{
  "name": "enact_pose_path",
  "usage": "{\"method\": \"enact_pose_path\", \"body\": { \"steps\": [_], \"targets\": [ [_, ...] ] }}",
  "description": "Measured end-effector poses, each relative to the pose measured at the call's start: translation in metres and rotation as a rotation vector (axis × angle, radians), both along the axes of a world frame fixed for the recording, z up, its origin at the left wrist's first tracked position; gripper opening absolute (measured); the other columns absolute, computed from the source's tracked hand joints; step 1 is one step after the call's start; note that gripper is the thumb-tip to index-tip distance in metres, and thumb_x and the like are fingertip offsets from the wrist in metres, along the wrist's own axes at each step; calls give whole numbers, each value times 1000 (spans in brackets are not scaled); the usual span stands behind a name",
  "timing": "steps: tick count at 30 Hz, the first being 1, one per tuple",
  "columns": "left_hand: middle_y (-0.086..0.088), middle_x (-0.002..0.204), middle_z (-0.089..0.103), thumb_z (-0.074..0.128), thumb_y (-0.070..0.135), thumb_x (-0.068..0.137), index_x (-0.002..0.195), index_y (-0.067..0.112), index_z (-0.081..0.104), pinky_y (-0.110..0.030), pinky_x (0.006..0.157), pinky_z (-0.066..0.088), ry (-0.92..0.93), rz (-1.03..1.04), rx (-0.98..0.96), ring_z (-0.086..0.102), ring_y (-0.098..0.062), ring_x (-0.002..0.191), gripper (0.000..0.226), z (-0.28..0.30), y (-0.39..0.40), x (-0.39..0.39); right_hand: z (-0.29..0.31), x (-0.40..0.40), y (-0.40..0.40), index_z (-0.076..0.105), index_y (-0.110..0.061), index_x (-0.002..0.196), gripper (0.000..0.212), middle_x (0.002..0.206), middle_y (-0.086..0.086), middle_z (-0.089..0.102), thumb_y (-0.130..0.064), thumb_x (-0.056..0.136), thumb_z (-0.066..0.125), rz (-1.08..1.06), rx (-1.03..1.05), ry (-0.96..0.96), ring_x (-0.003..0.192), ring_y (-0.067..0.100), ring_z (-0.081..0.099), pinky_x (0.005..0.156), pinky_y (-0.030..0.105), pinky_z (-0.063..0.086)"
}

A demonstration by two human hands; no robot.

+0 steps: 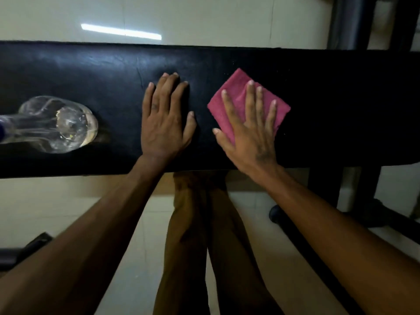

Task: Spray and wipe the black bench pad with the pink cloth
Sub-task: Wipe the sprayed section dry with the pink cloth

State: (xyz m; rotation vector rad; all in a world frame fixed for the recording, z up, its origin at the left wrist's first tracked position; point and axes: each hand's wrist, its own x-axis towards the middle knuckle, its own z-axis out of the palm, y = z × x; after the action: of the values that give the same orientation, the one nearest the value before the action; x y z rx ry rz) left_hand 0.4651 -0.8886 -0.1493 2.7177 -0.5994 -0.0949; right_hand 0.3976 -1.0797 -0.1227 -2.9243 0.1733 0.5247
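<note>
Left hand (164,123): flat, fingers straight, on black bench pad (329,98). Right hand (247,130): spread, pressed pink cloth (241,103) mid-pad; bare pad lay rightward.

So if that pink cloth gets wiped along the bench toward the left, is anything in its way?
Yes. The left hand rests flat on the black bench pad just left of the folded pink cloth, and the clear plastic spray bottle stands further left.

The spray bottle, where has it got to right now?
The clear spray bottle stands on the black bench pad at the far left, beside the flat left hand.
</note>
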Motion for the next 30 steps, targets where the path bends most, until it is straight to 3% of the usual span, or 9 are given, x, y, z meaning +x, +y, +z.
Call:
{"method": "enact_pose_path", "body": {
  "steps": [3, 8, 13, 17, 20, 21, 24, 26, 30],
  "targets": [
    [-16, 156, 38, 52, 30, 96, 147, 7, 43, -47, 125, 14, 17, 2, -22, 26, -29, 150, 56, 1, 0, 1, -14, 21, -14, 9, -31, 159, 75, 166, 19, 4, -68, 97, 27, 8, -62, -39, 154, 36, 2, 121, 60, 1],
    [-16, 156, 38, 54, 27, 95, 147, 8, 44, -47, 125, 14, 28, 21, -54, 26, -29, 150, 56, -4, 1, 2, -21, 44, 23, 17, -26, 159, 63, 166, 15, 11, -55, 103, 23, -375, -128, -153, 154, 33, 8, 122, 57, 5],
    [-16, 157, 36, 54, 28, 95, 147, 9, 43, -47, 126, 13, 39, 18, -44, 24, -29, 151, 57, -4, -1, 2, -14, -35, 4, 16, -29, 158, 62, 166, 12, 13, -50, 103, 34, 160, 20, -61, 153, 25, -2, 123, 52, -1],
    [-15, 157, 36, 54, 28, 94, 147, 10, 43, -46, 126, 12, 22, 27, -28, 24, -28, 151, 57, -4, 0, 0, -20, 1, -52, 19, -25, 159, 59, 166, 12, 13, -48, 105, 26, -357, -118, -135, 154, 30, 8, 124, 54, 3],
    [-15, 157, 36, 54, 29, 94, 147, 10, 42, -46, 126, 12, 13, 25, -15, 24, -29, 151, 58, -7, -3, 3, -21, 57, -19, 17, -26, 159, 65, 166, 13, 11, -56, 102, 15, -684, -198, -141, 154, 31, 8, 122, 57, 4],
    [-16, 157, 36, 53, 29, 94, 147, 9, 42, -46, 126, 12, 18, 27, -11, 24, -29, 150, 58, -6, -2, 3, -20, 61, 0, 18, -26, 159, 65, 166, 14, 12, -57, 102, 14, -612, -168, -145, 154, 32, 9, 122, 57, 4],
    [-16, 156, 38, 52, 29, 94, 146, 9, 43, -47, 125, 14, 8, 23, -19, 26, -29, 150, 57, -6, -2, 4, -18, 36, 12, 21, -23, 158, 60, 165, 14, 17, -51, 105, 24, 32, -33, -125, 153, 32, 13, 123, 54, 3],
    [-16, 156, 38, 53, 29, 94, 146, 9, 43, -48, 125, 14, 13, 21, -22, 25, -29, 150, 57, -7, -2, 2, -18, 24, -29, 24, -21, 158, 58, 165, 12, 20, -44, 105, 32, 132, 0, -120, 153, 29, 15, 124, 52, 6],
    [-16, 157, 36, 52, 30, 94, 147, 9, 43, -49, 125, 14, 3, 13, -17, 24, -29, 151, 57, -8, 0, 1, -19, 65, -64, 18, -24, 159, 61, 167, 10, 11, -49, 104, 22, -640, -104, -102, 154, 26, 6, 124, 53, 2]
  ]
}}
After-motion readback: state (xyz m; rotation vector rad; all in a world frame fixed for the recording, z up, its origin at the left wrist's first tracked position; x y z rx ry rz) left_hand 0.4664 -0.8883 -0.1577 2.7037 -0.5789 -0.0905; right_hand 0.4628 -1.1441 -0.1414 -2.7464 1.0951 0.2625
